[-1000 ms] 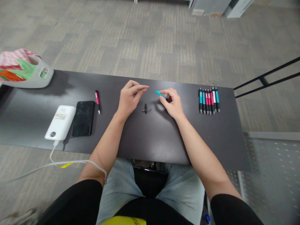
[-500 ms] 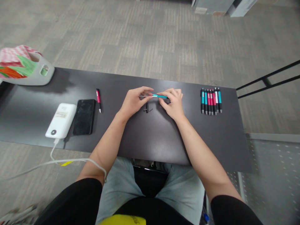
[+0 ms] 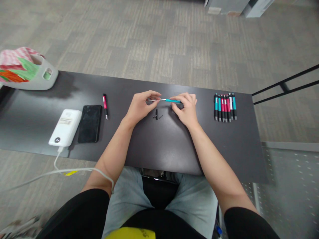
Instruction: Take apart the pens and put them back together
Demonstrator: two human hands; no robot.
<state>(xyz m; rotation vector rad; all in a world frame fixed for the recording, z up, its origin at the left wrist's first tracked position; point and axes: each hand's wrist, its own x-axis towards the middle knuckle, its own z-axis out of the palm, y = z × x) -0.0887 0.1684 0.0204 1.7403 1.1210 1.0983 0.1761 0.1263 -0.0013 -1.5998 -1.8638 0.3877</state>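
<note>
Over the table, the left hand pinches a thin pen refill. The right hand holds a blue pen barrel at its right end. This pen isn't whole yet: small black parts lie loose, just nearer.

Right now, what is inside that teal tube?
A thin rod in the left hand meets one end of the teal tube; anything inside is hidden by its wall.

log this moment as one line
left hand: pinching thin refill; right hand: holding teal barrel; refill: meets barrel end; table: small black parts
</note>
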